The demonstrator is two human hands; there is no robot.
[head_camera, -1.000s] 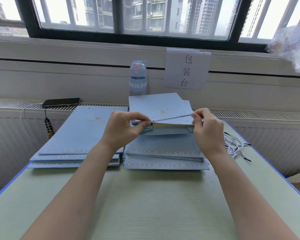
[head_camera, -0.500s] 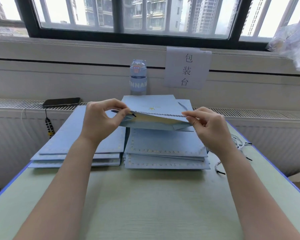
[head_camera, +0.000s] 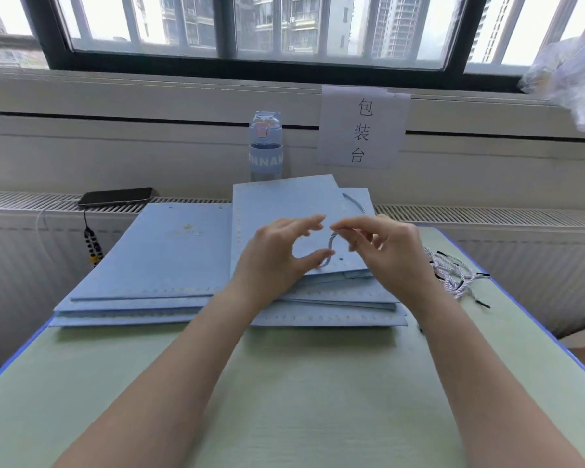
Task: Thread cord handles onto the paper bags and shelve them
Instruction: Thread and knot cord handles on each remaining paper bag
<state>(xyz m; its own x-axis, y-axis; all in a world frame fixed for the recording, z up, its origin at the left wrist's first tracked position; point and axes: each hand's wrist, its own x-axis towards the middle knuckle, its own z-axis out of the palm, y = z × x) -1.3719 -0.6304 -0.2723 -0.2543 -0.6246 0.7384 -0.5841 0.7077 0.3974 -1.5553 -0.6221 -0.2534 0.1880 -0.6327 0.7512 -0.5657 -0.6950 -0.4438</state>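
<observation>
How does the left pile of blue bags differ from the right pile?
The left pile shows a gold logo and empty holes; atop the right pile, one bag lies askew, plain face up, carrying a cord the right hand pinches. Both piles are flat pale-blue paper bags.

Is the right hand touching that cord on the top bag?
Touching. The head view shows the right hand pinching the cord at its upper end.

Top bag [head_camera: 284, 211]: lies flat on the right stack [head_camera: 335, 319].
Cord [head_camera: 330, 246]: arches in a loop over the top bag's near edge.
Right hand [head_camera: 389, 251]: you pinch the cord's upper end.
Left hand [head_camera: 277, 256]: your thumb touches the cord's lower end, fingers arched above.
Left stack [head_camera: 169, 255]: just beside the right stack.
Loose cords [head_camera: 453, 275]: heaped on the table [head_camera: 284, 383], right of your hand.
</observation>
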